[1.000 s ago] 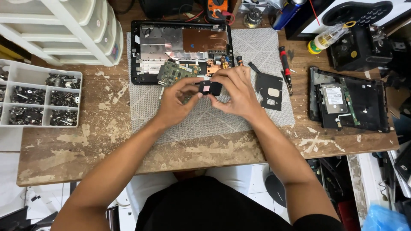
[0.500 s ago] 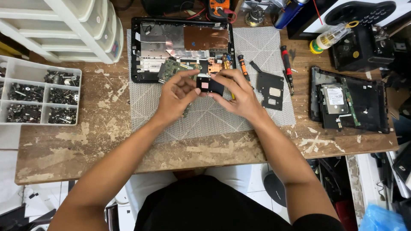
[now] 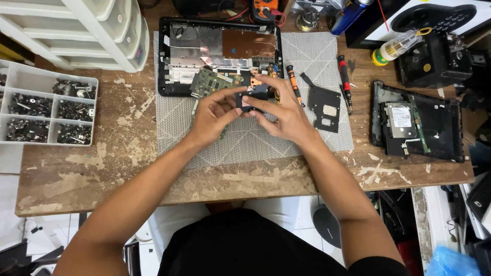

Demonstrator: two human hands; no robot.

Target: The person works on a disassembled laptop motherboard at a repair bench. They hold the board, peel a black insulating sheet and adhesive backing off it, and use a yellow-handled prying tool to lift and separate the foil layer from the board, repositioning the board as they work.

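Both hands raised just above the grey mat: left hand [image 3: 214, 115] curled, thumb and fingertips pinching the left edge of a small black part [image 3: 251, 98]; right hand [image 3: 284, 115] gripping the same part from the right, fingers folded round it. Small black part held between the two hands, over the mat's middle, just in front of the opened laptop base [image 3: 220, 51]. Seen from the one head view, looking straight down. Underneath, a worn wooden counter [image 3: 102, 168], brown, scuffed, blotched with pale patches of chipped finish; below its near edge, white floor tiles and clutter. Spread over its centre, a grey woven mat [image 3: 245, 143] with faint diagonal lines. At the mat's far edge, the laptop base, black-framed, with silvery foil, a copper-coloured sheet and a green circuit board [image 3: 209, 82] showing. To the right on the mat, a flat black plastic cover [image 3: 324, 107], an orange-handled screwdriver [image 3: 292, 82] and a red-and-black screwdriver [image 3: 344, 82]. Farther right on the bare wood, a black tray-like shell [image 3: 445, 128] carrying a silver hard drive [image 3: 400, 118]. At the left edge, a clear compartment box [image 3: 46, 110], several cells filled with dark screws and small metal bits, one cell bare. Behind it, white plastic drawers [image 3: 87, 30]. At the far right corner, a small bottle with a yellow cap [image 3: 396, 48].
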